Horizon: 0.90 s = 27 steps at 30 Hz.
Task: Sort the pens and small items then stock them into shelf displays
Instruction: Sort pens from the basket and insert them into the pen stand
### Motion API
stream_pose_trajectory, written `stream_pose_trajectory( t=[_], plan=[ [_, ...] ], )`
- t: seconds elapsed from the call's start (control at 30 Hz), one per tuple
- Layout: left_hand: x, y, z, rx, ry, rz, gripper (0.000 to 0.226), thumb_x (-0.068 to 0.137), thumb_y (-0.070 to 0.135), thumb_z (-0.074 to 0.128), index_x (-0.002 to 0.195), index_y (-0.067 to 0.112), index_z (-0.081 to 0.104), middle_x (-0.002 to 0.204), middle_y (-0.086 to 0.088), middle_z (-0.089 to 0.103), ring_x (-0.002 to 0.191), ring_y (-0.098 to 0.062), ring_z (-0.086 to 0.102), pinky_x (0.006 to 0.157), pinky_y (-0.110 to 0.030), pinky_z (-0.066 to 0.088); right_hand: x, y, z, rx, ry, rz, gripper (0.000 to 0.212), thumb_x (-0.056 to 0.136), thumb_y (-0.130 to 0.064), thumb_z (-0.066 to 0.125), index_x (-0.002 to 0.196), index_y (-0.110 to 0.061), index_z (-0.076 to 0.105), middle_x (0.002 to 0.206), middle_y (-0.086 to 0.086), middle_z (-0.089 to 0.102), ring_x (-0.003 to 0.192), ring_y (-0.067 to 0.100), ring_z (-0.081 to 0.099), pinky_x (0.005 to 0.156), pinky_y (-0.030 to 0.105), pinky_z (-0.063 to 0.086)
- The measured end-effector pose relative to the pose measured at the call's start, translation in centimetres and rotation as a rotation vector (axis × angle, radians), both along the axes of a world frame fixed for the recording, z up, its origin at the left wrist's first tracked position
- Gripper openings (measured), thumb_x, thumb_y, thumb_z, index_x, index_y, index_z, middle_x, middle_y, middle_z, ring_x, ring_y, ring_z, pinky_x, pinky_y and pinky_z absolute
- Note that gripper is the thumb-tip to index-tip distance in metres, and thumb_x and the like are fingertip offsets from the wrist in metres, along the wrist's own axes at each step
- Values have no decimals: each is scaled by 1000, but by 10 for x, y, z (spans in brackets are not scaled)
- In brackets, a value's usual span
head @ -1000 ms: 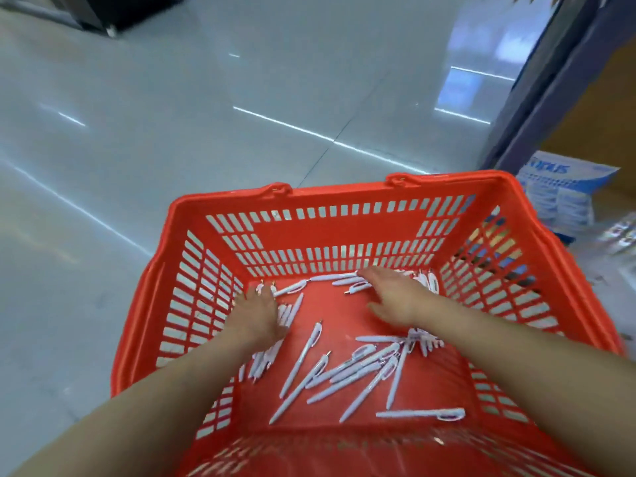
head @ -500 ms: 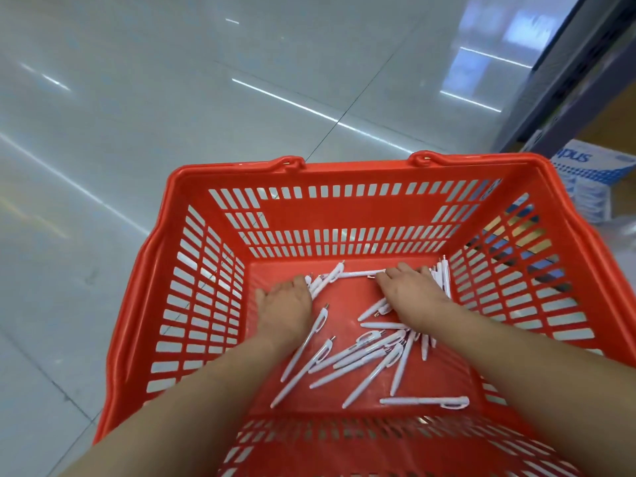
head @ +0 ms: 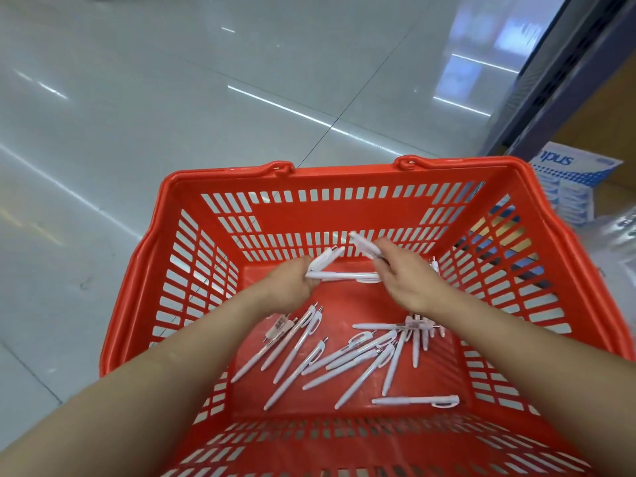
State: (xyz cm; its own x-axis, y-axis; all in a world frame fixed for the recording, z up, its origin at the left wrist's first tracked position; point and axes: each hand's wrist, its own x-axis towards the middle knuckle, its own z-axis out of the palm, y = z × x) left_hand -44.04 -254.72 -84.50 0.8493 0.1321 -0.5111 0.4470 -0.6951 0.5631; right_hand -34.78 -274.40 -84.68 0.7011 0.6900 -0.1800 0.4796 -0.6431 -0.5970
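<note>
Both arms were down inside the red basket (head: 344, 172)! The left grip (head: 292, 287) was curled round a couple of white pens (head: 325, 261), held up clear of the basket bottom near the far wall. The right grip (head: 409, 280) was pinching a tilted pen (head: 364, 247), tip pointing up and away. A level pen (head: 344, 276) stretched between the two grips, touching both. Below, the loose pens (head: 327, 356) lay scattered across the basket bottom. A blue and white box (head: 571, 173) sat just beyond the far right corner.
</note>
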Motion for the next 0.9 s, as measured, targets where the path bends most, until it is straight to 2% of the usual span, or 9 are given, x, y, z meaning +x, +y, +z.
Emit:
stream_pose_trajectory(
  t=[0.13, 0.3, 0.4, 0.47, 0.53, 0.63, 0.73, 0.8, 0.9],
  plan=[
    [1, -1, 29, -36, 57, -120, 17, 95, 19, 49, 80, 25, 46, 81, 0, 56, 71, -14, 51, 62, -28, 42, -1, 7, 28, 97, 90, -45, 9, 93, -13, 48, 86, -13, 42, 71, 0, 47, 65, 19, 44, 59, 34, 32],
    [0, -7, 44, -140, 23, -126, 10, 92, 12, 51, 84, 17, 54, 80, 0, 62, 80, -19, 59, 78, -39, 49, -12, 8, 41, 168, 310, -20, 28, 85, -38, 70, 83, -12, 59, 59, -8, 52, 53, 6, 47, 53, 23, 39],
    [-2, -10, 47, -265, -10, -3, 7, 93, 11, 54, 87, 12, 58, 79, -5, 65, 75, -19, 61, 73, -39, 51, -14, 3, 50, 153, 477, -29, 26, 73, -19, 83, 80, -9, 60, 48, -8, 49, 41, 5, 42, 46, 20, 35],
    [-3, -10, 52, -394, -43, 137, 8, 95, 14, 53, 89, 13, 58, 76, -4, 64, 70, -15, 61, 61, -25, 50, -10, -3, 59, 83, 486, -25, 16, 76, -6, 75, 73, -12, 61, 49, -7, 47, 40, 5, 40, 45, 20, 33],
    [-4, -10, 59, -556, -68, 333, 8, 96, 15, 53, 95, 10, 58, 77, -5, 62, 69, -15, 61, 54, -19, 48, -7, -10, 68, 177, 609, -132, 16, 80, 3, 62, 74, -11, 59, 51, 0, 44, 40, 9, 37, 41, 19, 30],
    [-5, -23, 72, -863, -105, 594, 12, 95, 16, 54, 99, 6, 58, 77, -6, 64, 68, -17, 63, 56, -27, 51, -13, -11, 76, 465, 911, -357, 16, 87, 4, 56, 83, -11, 60, 58, 4, 42, 47, 12, 42, 41, 21, 36],
    [-2, -45, 85, -1020, -207, 729, 14, 96, 14, 51, 99, 1, 57, 77, -10, 67, 68, -21, 67, 70, -40, 57, -36, -1, 79, 603, 1161, -399, 4, 91, -12, 60, 93, -14, 63, 86, 12, 62, 69, 18, 62, 69, 41, 57],
    [1, -56, 92, -1029, -266, 772, 19, 98, 13, 49, 104, -3, 55, 82, -15, 69, 74, -26, 70, 75, -45, 57, -49, 2, 81, 693, 1301, -438, 14, 93, -22, 59, 105, -15, 64, 105, 15, 67, 80, 26, 68, 80, 53, 56],
    [2, -63, 95, -927, -315, 769, 26, 100, 18, 46, 100, -4, 59, 93, -20, 71, 87, -31, 70, 82, -51, 55, -56, 4, 87, 764, 1303, -467, 21, 95, -27, 56, 112, -17, 64, 107, 15, 72, 89, 36, 71, 72, 48, 60]
  ],
)
